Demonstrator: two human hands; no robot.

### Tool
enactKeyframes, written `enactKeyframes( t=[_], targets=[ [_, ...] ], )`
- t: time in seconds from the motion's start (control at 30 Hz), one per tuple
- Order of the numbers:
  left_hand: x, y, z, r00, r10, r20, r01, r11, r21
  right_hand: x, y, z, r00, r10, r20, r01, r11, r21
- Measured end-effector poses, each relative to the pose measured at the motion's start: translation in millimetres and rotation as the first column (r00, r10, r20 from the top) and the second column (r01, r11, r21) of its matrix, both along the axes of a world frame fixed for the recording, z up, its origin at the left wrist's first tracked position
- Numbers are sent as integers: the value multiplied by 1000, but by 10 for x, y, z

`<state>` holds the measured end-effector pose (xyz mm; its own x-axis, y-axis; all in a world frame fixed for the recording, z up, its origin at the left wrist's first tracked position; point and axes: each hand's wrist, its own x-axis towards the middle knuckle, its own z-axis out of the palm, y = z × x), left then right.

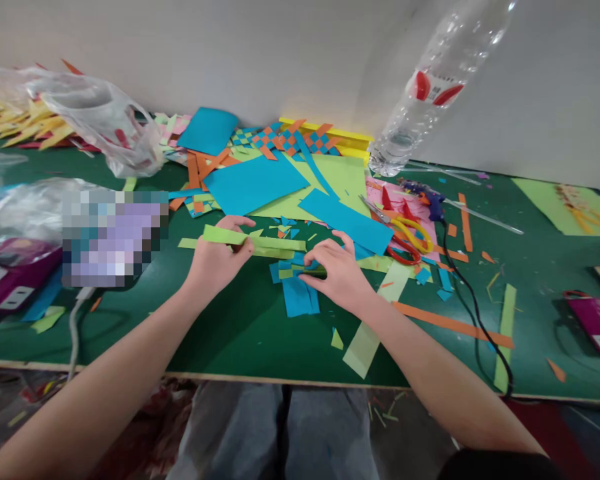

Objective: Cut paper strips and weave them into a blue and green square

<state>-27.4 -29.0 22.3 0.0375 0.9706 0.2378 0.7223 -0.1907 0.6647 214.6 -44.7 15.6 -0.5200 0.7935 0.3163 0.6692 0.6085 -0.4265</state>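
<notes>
My left hand (219, 257) is closed around light green paper strips (260, 241) that lie across the green table (240, 333). My right hand (337, 270) presses its fingers together on a small blue and green woven paper piece (296, 280). Blue strips of that piece hang toward me below the fingers. The two hands are a short gap apart, near the middle of the table.
Blue sheets (253, 183) and a lime green sheet (340, 177) lie behind the hands, with woven pieces (285, 140) further back. Scissors with yellow and red handles (405, 233), a glue gun (430, 203) with black cord, a clear bottle (425, 93), plastic bags (105, 127) and loose orange strips (453, 325) surround them.
</notes>
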Motion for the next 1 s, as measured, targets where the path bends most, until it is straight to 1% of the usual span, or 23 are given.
enactKeyframes(
  t=[0.1,0.2,0.27,0.33,0.43,0.5,0.6,0.7,0.83,0.9,1.0],
  targets=[
    [23,-8,-18,991,-126,-41,125,992,-31,7,1,-7,1000,2,-21,-2,1000,11],
    [37,-16,-41,971,-225,-77,223,974,-38,22,-1,15,997,-30,-69,28,999,-31],
    [47,-23,-46,961,-274,-50,271,961,-51,35,-4,46,994,-62,-95,55,995,-77],
    [61,-34,-38,944,-331,12,330,940,-90,49,-4,81,991,-87,-106,76,991,-109],
    [86,-56,-15,915,-396,73,402,904,-143,73,1,112,988,-106,-110,94,990,-109],
    [100,-68,-7,896,-440,68,445,882,-156,86,8,113,987,-120,-110,109,989,-100],
    [111,-75,-17,865,-502,18,498,852,-158,93,22,95,986,-131,-103,122,988,-92],
    [118,-75,-33,853,-522,-4,514,842,-167,85,42,61,988,-121,-95,113,990,-84],
    [123,-77,-45,839,-543,16,535,820,-202,58,87,-24,993,-92,-72,90,995,-41],
    [122,-79,-58,839,-542,47,538,815,-215,42,110,-71,995,-88,-56,88,996,13],
    [110,-81,-89,859,-498,115,511,831,-220,26,118,-99,992,-116,-41,120,985,125]
  ],
)
